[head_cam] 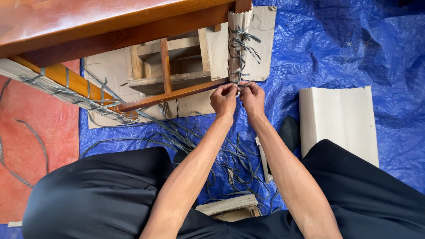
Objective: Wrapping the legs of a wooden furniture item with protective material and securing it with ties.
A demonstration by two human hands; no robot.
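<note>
My left hand (223, 99) and my right hand (253, 97) meet at the foot of a wooden table leg wrapped in corrugated cardboard (237, 44). Both pinch a grey plastic strap (239, 85) at the leg's lower end, fingers closed on it. Several knotted straps (241, 42) run up the cardboard wrap. A reddish-brown wooden rail (172, 95) joins the leg just left of my hands. The table top (66, 20) fills the upper left.
Loose grey straps (186, 135) litter the blue tarp (354, 48) between my knees. A folded cardboard sheet (338, 121) lies at right, a wooden stool (170, 66) under the table, red mat (40, 141) at left. Another wrapped leg (53, 84) at left.
</note>
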